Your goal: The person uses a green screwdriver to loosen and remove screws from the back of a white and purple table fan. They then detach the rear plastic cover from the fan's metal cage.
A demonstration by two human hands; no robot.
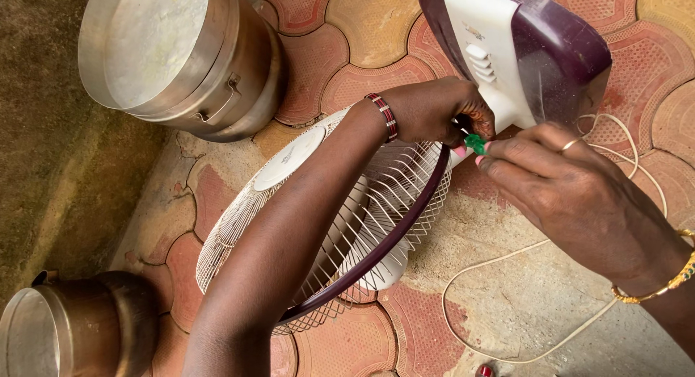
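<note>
A table fan (340, 225) lies tipped over on patterned red and yellow paving (362, 15), its white wire grille (391, 196) with a dark maroon rim facing left and its maroon-and-white base (521, 51) at upper right. At the neck where grille meets base, a small green-handled tool (475, 143) is pressed against the fan. The right hand (572, 196) pinches this tool between thumb and fingertips, closed tight on the handle; a ring sits on one finger and a gold bangle (666, 283) on the wrist. The left hand (441, 112) reaches across the grille and grips the fan's neck just beside the tool, fingers curled shut around it; what lies under the palm cannot be seen. A red and white bracelet (384, 116) circles that wrist. A pale power cord (499, 257) loops over the ground at lower right. Two metal pots stand apart from the fan: a large one (181, 58) at upper left, a smaller one (79, 326) at lower left.
</note>
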